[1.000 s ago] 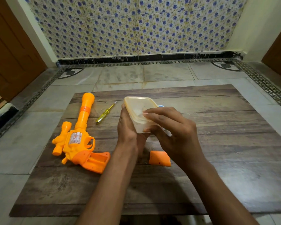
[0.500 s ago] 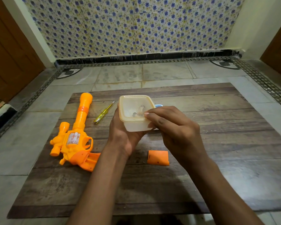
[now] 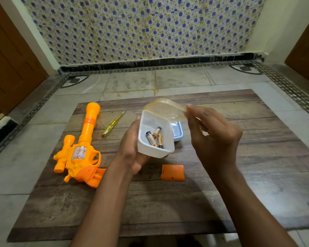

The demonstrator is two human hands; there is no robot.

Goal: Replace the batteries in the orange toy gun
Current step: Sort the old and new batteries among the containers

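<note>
My left hand (image 3: 130, 154) grips a white plastic box (image 3: 150, 150) tilted toward me above the wooden board. Three batteries (image 3: 154, 137) lie inside it. My right hand (image 3: 214, 136) pinches the box's clear yellowish lid (image 3: 166, 108) and holds it lifted off, hanging over the box's far rim. The orange toy gun (image 3: 80, 150) lies at the board's left with its handle compartment uncovered. Its orange battery cover (image 3: 172, 172) rests on the board below the box.
A yellow-handled screwdriver (image 3: 112, 124) lies on the wooden board (image 3: 221, 193) beside the gun barrel. A small blue container (image 3: 177, 131) sits behind the white box. The board rests on a tiled floor, with a patterned wall beyond and wooden doors on both sides.
My right hand has peeled the lid off the box and raised it up and away. The left hand tilted the box, and the batteries now show.
</note>
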